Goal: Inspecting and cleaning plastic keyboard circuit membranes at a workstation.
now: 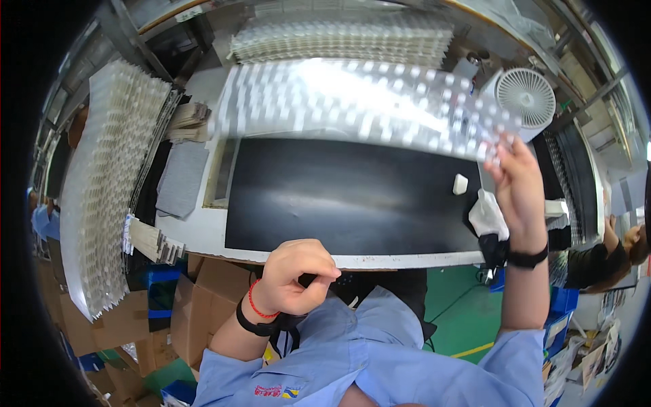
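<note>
- the clear plastic sheet is long and see-through, with rows of pale, whitish blobs along it; motion blur smears them, and a bright glare streaks across its middle.
- it hangs in the air beyond both hands, reaching from the right hand's fingers far out to the left, above the far part of the black mat.
- the right hand grasps the sheet's near right corner between thumb and fingers, its forearm raised nearly straight up and a black band at the wrist.
- the left hand is curled at the near edge of the mat, well apart from the sheet, thumb and fingers bent toward each other in a loose ring; whether it pinches anything small, i cannot tell.
- a red cord bracelet and a dark wristband circle the left wrist.
- just left of the right hand lies a small white block.
- far left of the left hand stands a tall pile of similar sheets.
- below the left hand, the blue shirt bears red lettering and a blue-and-yellow emblem.
</note>
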`<control>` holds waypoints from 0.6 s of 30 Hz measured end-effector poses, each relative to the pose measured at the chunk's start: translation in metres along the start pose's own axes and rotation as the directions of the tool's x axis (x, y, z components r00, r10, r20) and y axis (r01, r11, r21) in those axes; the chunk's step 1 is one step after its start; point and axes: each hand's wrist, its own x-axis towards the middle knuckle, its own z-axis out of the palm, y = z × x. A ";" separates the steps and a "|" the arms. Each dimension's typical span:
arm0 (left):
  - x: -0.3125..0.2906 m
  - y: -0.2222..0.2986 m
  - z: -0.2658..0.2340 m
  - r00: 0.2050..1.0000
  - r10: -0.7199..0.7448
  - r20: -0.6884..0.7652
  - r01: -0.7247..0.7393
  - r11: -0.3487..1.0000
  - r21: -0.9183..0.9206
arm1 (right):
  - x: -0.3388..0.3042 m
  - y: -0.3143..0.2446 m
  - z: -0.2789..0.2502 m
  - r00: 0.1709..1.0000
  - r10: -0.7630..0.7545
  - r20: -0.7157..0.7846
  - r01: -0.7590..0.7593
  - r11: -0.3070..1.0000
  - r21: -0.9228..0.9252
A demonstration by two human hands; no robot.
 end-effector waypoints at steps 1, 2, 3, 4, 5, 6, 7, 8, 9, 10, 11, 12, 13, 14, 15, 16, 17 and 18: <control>-0.003 -0.002 -0.003 1.000 0.009 -0.014 -0.009 1.000 0.013 | 0.025 -0.008 0.003 1.000 -0.008 0.025 0.008 1.000 0.018; -0.006 -0.005 -0.004 0.998 -0.047 -0.032 0.048 0.999 0.010 | 0.054 -0.013 -0.006 0.991 0.018 0.136 -0.021 1.000 0.016; -0.007 -0.010 -0.006 0.994 -0.102 -0.048 0.102 0.995 -0.002 | 0.077 -0.021 0.001 0.992 -0.008 0.129 0.008 1.000 -0.002; -0.005 -0.013 -0.006 0.993 -0.112 -0.039 0.112 0.994 0.003 | 0.106 -0.024 -0.007 0.987 -0.002 0.163 0.001 1.000 0.005; -0.005 -0.014 -0.008 0.993 -0.104 -0.052 0.105 0.994 0.013 | 0.133 -0.024 -0.012 0.979 0.009 0.205 -0.013 1.000 0.017; -0.005 -0.015 -0.010 0.992 -0.121 -0.034 0.121 0.992 0.023 | 0.144 -0.027 0.002 0.975 0.008 0.221 -0.011 1.000 0.014; -0.005 -0.015 -0.011 0.990 -0.137 -0.017 0.138 0.990 0.033 | 0.154 -0.032 0.016 0.978 0.016 0.209 -0.016 1.000 -0.002; -0.004 -0.013 -0.011 0.988 -0.153 -0.006 0.153 0.987 0.058 | 0.162 -0.034 0.029 0.980 0.023 0.196 -0.020 1.000 -0.018; -0.004 -0.012 -0.012 0.989 -0.150 -0.017 0.151 0.987 0.063 | 0.169 -0.034 0.038 0.978 0.023 0.208 -0.019 1.000 -0.021; -0.004 -0.010 -0.013 0.985 -0.170 -0.005 0.171 0.984 0.049 | 0.175 -0.034 0.046 0.978 -0.003 0.209 0.010 0.999 -0.034; -0.003 -0.009 -0.013 0.982 -0.190 0.008 0.190 0.981 0.034 | 0.182 -0.033 0.052 0.977 -0.029 0.210 0.040 0.998 -0.047; -0.003 -0.009 -0.013 0.980 -0.197 0.005 0.197 0.980 0.028 | 0.187 -0.033 0.056 0.986 -0.060 0.154 0.066 0.997 -0.039; -0.003 -0.008 -0.013 0.981 -0.193 0.000 0.193 0.981 0.029 | 0.190 -0.031 0.060 0.985 -0.061 0.160 0.069 0.997 -0.042; -0.003 -0.009 -0.013 0.981 -0.195 0.001 0.195 0.980 0.028 | 0.192 -0.029 0.064 0.994 -0.049 0.094 0.048 0.999 0.015; -0.003 -0.009 -0.014 0.980 -0.199 0.003 0.199 0.980 0.026 | 0.193 -0.028 0.068 0.999 -0.031 0.029 0.029 0.997 0.073; -0.003 -0.008 -0.014 0.981 -0.196 0.001 0.196 0.980 0.026 | 0.196 -0.022 0.068 0.995 -0.068 0.077 0.065 0.997 0.034; -0.004 -0.008 -0.014 0.980 -0.201 0.006 0.201 0.979 0.033 | 0.193 -0.017 0.068 0.999 -0.036 0.025 0.036 0.999 0.004; -0.003 -0.008 -0.014 0.979 -0.205 0.014 0.204 0.978 0.036 | 0.193 -0.013 0.066 0.999 -0.046 0.015 0.046 0.999 0.006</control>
